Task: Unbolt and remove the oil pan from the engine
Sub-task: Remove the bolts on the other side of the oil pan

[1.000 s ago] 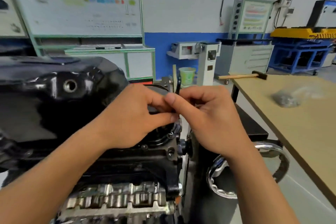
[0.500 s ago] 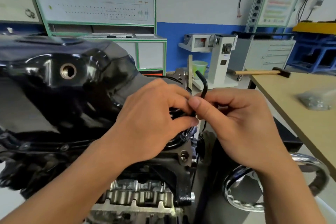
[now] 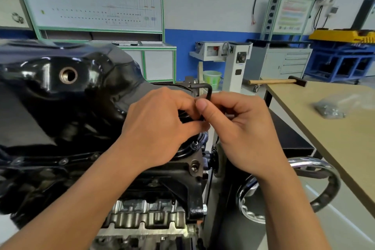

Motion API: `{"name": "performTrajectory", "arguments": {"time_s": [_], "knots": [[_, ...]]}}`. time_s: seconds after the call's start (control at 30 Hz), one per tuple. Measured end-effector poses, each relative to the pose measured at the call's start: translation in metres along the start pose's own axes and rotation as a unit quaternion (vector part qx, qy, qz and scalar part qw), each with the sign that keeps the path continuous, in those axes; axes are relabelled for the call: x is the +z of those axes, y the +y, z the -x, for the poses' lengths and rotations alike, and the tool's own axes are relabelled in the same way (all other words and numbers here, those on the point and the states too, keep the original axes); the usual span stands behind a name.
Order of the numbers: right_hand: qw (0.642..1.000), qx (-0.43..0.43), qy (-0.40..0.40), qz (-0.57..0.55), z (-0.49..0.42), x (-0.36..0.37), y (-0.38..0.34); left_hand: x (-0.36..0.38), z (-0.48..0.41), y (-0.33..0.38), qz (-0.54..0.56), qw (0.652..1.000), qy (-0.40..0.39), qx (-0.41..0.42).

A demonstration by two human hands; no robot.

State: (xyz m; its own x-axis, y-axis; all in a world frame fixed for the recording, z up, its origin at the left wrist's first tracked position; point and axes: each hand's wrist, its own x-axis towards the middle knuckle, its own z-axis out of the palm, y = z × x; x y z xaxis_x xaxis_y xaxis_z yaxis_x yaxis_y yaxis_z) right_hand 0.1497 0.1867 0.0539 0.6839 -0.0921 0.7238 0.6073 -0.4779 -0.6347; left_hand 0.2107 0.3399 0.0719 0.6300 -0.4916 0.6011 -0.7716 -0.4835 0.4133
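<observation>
Standing beside the stand, you see the engine [image 3: 142, 205] mounted upside down, so the glossy black oil pan [image 3: 67, 95] sits on top, filling the left of the view with its brass-coloured drain hole facing out. It looks seated on the block, with small bolts visible along its lower flange, so the unbolting step seems to be in hand, not the lift-off. To the right runs a tan workbench [image 3: 334, 138] carrying a hammer [image 3: 278, 81] at its far edge and a clear bag of small hardware [image 3: 328, 109]. Below it, a chrome handwheel [image 3: 316, 184] hangs on the stand.

Both hands meet at the pan's right-hand end. The left hand [image 3: 162, 128] is curled closed, fingertips pinched at something dark, though what exactly is hidden. The right hand [image 3: 241, 128] is closed around the shank of a black hex key [image 3: 209, 91], whose bent short arm points left toward the pan's edge.

Next, I would guess, the key's tip has to seat squarely in a bolt head before any turning, or it may slip and round the socket.
</observation>
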Motion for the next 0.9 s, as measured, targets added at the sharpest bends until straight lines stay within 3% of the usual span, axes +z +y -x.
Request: {"name": "performTrajectory", "arguments": {"time_s": [0.27, 0.63, 0.9], "knots": [[0.991, -0.014, 0.128, -0.021, 0.003, 0.009, -0.003, 0.003, 0.003, -0.001, -0.056, 0.998, 0.009, -0.002], [0.997, -0.006, 0.07, -0.032, 0.006, 0.016, -0.003, -0.012, 0.001, -0.003, 0.007, 0.995, -0.089, 0.044], [0.992, 0.003, 0.124, -0.029, 0.008, 0.013, 0.0, 0.003, 0.005, -0.004, -0.01, 1.0, 0.015, 0.002]]}}
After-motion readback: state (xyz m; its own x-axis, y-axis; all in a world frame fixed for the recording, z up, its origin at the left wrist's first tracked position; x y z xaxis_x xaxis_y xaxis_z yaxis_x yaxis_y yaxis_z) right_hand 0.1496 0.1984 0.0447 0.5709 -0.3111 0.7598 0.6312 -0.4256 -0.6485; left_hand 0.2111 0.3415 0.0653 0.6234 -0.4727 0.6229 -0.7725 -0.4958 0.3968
